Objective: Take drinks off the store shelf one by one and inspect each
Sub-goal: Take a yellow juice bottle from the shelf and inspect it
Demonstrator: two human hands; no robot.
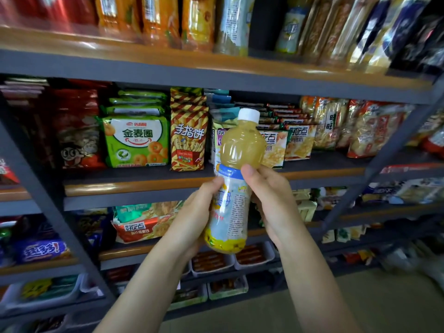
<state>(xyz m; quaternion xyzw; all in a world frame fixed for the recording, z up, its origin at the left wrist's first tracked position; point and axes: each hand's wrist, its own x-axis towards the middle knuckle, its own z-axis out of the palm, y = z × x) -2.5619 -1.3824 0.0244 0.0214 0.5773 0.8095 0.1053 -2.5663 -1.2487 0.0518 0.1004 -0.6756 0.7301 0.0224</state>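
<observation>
Store shelf (pixel 134 182) ran behind and above both hands, tiers of snack packs; no other drinks near my grip except one similar bottle (pixel 292 30) on the top tier, up and to the right of my hands.

Juice bottle (pixel 236 179) was off the shelf, held upright with a slight lean, out in front of the middle tier. Cloudy yellow drink, label wrapping the lower body, fine print facing me.

Left hand (pixel 192 219) wrapped the lower label from the left side, fingers mostly behind the bottle, thumb forward. Right hand (pixel 271 200) gripped from the right, thumb pressed at the top edge of the label. Both closed on the bottle.

White cap (pixel 249 115) stood above my right thumb, seated as far as I could see; seal ring too small to judge.

Judgement: inspection step under way. To do it well I reckoned on letting one hand carry the weight low while the other turned the bottle, so the print came round fully. Thumbs should stay clear of the text. Check cap and base last; the base was partly hidden by my left palm.
</observation>
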